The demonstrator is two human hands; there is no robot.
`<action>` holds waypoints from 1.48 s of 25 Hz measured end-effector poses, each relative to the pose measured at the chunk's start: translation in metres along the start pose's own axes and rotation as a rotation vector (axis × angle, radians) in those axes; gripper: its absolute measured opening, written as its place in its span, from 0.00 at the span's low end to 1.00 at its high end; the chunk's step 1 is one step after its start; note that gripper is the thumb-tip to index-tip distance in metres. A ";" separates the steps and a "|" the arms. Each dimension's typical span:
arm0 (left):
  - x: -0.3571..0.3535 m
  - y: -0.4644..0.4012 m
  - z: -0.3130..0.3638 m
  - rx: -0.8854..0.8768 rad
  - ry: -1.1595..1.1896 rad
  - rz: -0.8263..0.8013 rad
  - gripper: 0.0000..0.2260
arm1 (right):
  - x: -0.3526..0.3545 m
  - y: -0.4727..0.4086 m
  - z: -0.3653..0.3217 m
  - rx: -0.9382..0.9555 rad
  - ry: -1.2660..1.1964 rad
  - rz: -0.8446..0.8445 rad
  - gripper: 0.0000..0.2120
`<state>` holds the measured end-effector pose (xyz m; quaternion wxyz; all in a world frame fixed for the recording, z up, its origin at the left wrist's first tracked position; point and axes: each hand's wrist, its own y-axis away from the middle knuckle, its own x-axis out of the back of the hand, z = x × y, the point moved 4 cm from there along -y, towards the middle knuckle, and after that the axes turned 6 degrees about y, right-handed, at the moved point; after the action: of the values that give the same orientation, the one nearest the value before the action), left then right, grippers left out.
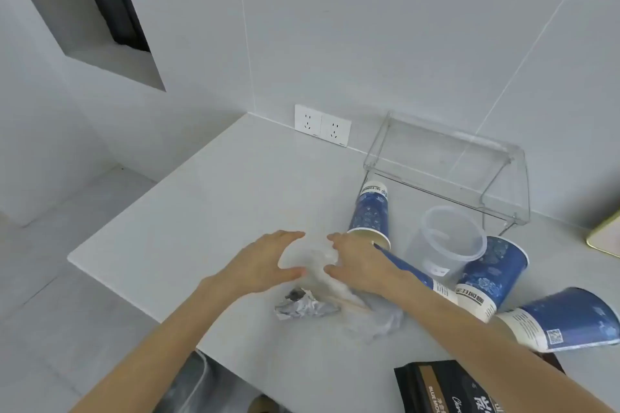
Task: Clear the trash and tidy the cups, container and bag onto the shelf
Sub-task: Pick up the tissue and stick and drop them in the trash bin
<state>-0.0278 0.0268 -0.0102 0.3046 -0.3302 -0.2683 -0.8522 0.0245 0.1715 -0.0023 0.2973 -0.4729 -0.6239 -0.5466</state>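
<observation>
My left hand and my right hand cup a white crumpled paper wad from both sides on the white counter. Just in front of it lie a grey crumpled foil ball, a wooden stick and a piece of clear film. Several blue paper cups lie on their sides at the right, one at the back and one at the far right. A clear round container stands among them. The clear acrylic shelf stands against the wall. A black bag lies at the near edge.
Two wall sockets sit left of the shelf. The counter's edge runs diagonally at the left, with tiled floor beyond. A lined trash bin stands below the near edge. A gold-rimmed object shows at the right border.
</observation>
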 end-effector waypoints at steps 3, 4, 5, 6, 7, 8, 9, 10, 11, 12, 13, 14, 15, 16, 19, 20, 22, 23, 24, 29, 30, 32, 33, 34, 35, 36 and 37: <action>-0.039 0.000 -0.007 -0.053 0.020 -0.170 0.31 | -0.030 -0.001 -0.004 -0.011 -0.017 -0.036 0.28; -0.053 0.001 -0.010 -0.066 -0.013 -0.202 0.32 | -0.041 0.001 -0.005 -0.013 0.008 -0.058 0.30; -0.063 -0.001 -0.015 -0.058 -0.040 -0.207 0.33 | -0.051 0.000 -0.005 -0.019 0.022 -0.074 0.32; -0.071 -0.003 -0.021 -0.051 -0.067 -0.203 0.34 | -0.058 -0.001 -0.005 -0.025 0.037 -0.073 0.33; -0.077 -0.006 -0.026 -0.048 -0.095 -0.197 0.33 | -0.064 -0.002 -0.005 -0.026 0.042 -0.059 0.33; -0.082 -0.007 -0.031 -0.060 -0.114 -0.169 0.32 | -0.067 -0.002 -0.005 -0.032 0.044 -0.042 0.33; -0.088 -0.008 -0.037 -0.080 -0.117 -0.142 0.29 | -0.071 -0.003 -0.004 -0.036 0.040 -0.031 0.32; -0.091 -0.006 -0.041 -0.127 -0.144 -0.087 0.27 | -0.074 -0.004 -0.004 -0.040 0.026 -0.022 0.31; -0.095 -0.005 -0.046 -0.198 -0.200 -0.013 0.25 | -0.076 -0.006 -0.003 -0.051 0.007 -0.017 0.31; -0.098 -0.003 -0.049 -0.242 -0.249 0.050 0.21 | -0.076 -0.007 -0.002 -0.057 -0.013 -0.010 0.30; -0.101 -0.001 -0.054 -0.263 -0.290 0.101 0.17 | -0.076 -0.008 -0.001 -0.059 -0.030 -0.004 0.31; -0.102 0.003 -0.056 -0.259 -0.298 0.128 0.13 | -0.077 -0.008 0.000 -0.061 -0.046 -0.001 0.31; -0.104 0.006 -0.056 -0.284 -0.305 0.167 0.10 | -0.077 -0.009 0.001 -0.066 -0.063 0.000 0.32; -0.104 0.009 -0.055 -0.274 -0.296 0.178 0.08 | -0.079 -0.009 0.000 -0.071 -0.076 -0.002 0.33; -0.104 0.011 -0.061 -0.242 -0.398 0.241 0.04 | -0.082 -0.009 0.000 -0.077 -0.115 0.001 0.33; -0.102 0.013 -0.064 -0.218 -0.419 0.236 0.04 | -0.081 -0.009 -0.001 -0.079 -0.137 0.011 0.32; -0.098 0.019 -0.072 -0.184 -0.393 0.202 0.03 | -0.079 -0.010 0.000 -0.085 -0.184 0.034 0.29; -0.095 0.022 -0.076 -0.175 -0.359 0.186 0.02 | -0.078 -0.010 0.000 -0.088 -0.202 0.040 0.28; -0.090 0.027 -0.079 -0.145 -0.306 0.148 0.01 | -0.076 -0.011 0.000 -0.089 -0.214 0.042 0.27; -0.076 0.051 -0.093 -0.183 -0.097 0.114 0.13 | -0.072 -0.016 -0.009 -0.073 -0.328 0.035 0.26; -0.073 0.056 -0.095 -0.180 -0.094 0.122 0.17 | -0.070 -0.017 -0.012 -0.081 -0.377 0.028 0.27; -0.065 0.067 -0.103 -0.123 -0.030 0.129 0.21 | -0.067 -0.020 -0.018 -0.108 -0.479 0.022 0.28; -0.060 0.073 -0.106 -0.094 0.021 0.148 0.18 | -0.066 -0.022 -0.021 -0.116 -0.517 0.017 0.28; -0.055 0.079 -0.110 -0.037 0.068 0.164 0.13 | -0.065 -0.023 -0.026 -0.116 -0.548 0.010 0.28; -0.049 0.085 -0.113 0.016 0.112 0.190 0.08 | -0.065 -0.025 -0.031 -0.110 -0.573 0.008 0.27; -0.044 0.092 -0.117 0.070 0.146 0.244 0.09 | -0.064 -0.026 -0.038 -0.097 -0.592 0.009 0.26; -0.040 0.100 -0.120 0.126 0.187 0.310 0.11 | -0.064 -0.027 -0.046 -0.084 -0.616 0.009 0.25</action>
<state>0.0177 -0.1052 -0.0903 0.4757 -0.2673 -0.2375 -0.8036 0.0170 0.1115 -0.0593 0.0769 -0.6310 -0.6593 -0.4015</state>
